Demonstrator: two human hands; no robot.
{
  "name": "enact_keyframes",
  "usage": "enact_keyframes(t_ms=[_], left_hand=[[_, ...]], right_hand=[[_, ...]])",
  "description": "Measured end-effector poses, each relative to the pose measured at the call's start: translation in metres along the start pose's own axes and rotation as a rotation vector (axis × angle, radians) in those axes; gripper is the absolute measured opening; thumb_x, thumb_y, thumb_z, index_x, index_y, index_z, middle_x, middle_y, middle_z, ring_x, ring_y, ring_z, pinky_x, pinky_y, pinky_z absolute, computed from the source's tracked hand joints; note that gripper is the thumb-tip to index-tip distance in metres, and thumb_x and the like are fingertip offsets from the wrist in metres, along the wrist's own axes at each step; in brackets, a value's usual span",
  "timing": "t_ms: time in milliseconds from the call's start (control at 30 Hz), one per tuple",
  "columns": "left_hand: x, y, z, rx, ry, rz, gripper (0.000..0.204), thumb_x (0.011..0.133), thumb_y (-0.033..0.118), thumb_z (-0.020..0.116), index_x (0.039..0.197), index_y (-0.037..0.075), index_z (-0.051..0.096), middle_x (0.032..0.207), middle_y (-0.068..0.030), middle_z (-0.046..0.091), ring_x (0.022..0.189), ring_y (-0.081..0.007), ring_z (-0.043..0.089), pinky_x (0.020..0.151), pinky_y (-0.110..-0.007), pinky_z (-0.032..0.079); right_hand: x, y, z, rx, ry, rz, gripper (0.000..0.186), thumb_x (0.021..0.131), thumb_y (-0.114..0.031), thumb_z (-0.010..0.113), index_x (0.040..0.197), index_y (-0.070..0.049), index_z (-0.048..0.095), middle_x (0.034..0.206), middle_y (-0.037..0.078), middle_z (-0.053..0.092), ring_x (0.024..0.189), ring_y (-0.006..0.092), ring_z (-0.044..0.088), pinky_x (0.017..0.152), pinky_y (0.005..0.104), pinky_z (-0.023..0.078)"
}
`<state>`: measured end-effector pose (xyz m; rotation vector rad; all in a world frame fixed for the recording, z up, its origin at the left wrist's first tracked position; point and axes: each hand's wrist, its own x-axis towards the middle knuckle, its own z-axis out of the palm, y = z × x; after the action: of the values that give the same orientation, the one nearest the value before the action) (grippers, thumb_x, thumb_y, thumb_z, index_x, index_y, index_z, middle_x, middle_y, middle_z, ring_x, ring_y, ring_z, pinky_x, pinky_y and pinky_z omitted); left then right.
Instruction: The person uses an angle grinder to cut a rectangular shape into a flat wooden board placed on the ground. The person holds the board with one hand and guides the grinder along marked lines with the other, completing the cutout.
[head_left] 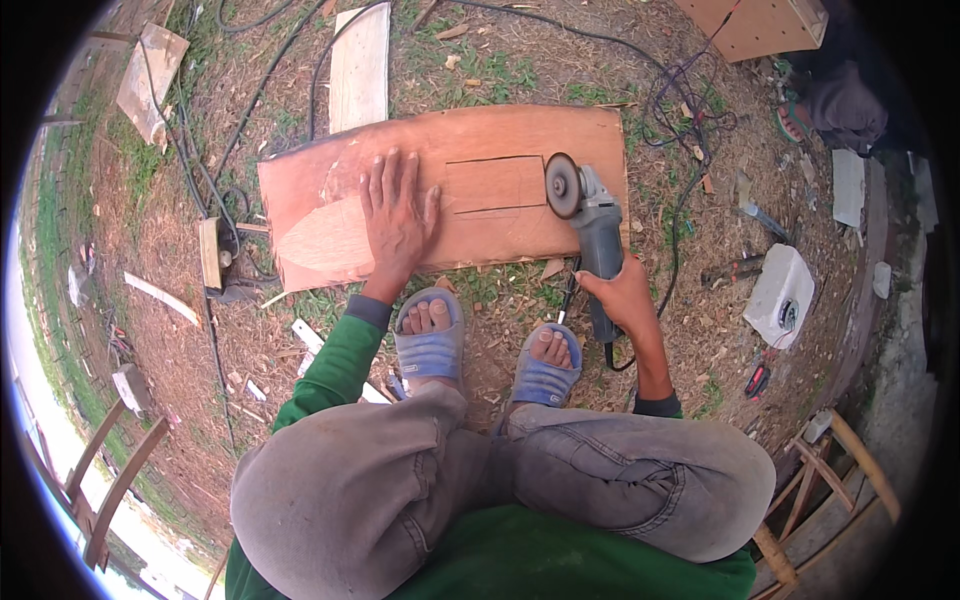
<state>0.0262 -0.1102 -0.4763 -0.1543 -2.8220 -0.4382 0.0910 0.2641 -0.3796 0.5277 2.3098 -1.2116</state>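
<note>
Directly under left hand, wooden board, grinder in right hand

The grey trousers are of faded, creased cloth with a brownish cast, and stitched seams cross both legs. Just past the knees of the trousers are two open-toed slide sandals, dusty blue, each with a broad ribbed strap bearing a small pale marking. To the left of the trousers runs a long green sleeve ending in a dark cuff, a matching cuff shows to their right, more green cloth lies below them, and the left hand and right hand are bare.
</note>
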Motion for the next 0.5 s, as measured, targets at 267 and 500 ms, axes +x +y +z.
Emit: enact_keyframes(t_ms=[267, 500], left_hand=[[0.000, 0.001, -0.001, 0.003, 0.003, -0.003, 0.064, 0.112, 0.040, 0.071, 0.168, 0.011, 0.058, 0.174, -0.0167, 0.052, 0.166, -0.0401, 0.041, 0.139, -0.059, 0.027], [-0.008, 0.002, -0.005, 0.006, -0.020, -0.004, 0.064, 0.112, 0.041, 0.070, 0.167, 0.010, 0.060, 0.176, -0.0184, 0.049, 0.166, -0.0411, 0.040, 0.140, -0.061, 0.026]], right_hand=[[-0.007, 0.004, 0.003, 0.001, 0.026, -0.015, 0.043, 0.088, -0.020, 0.095, 0.115, 0.004, 0.071, 0.092, 0.009, 0.077, 0.079, 0.0180, 0.072, 0.073, 0.0385, 0.059], [-0.017, 0.003, 0.004, -0.001, 0.039, -0.023, 0.043, 0.087, -0.021, 0.096, 0.113, 0.003, 0.071, 0.089, 0.008, 0.076, 0.076, 0.0175, 0.071, 0.071, 0.0385, 0.058]])
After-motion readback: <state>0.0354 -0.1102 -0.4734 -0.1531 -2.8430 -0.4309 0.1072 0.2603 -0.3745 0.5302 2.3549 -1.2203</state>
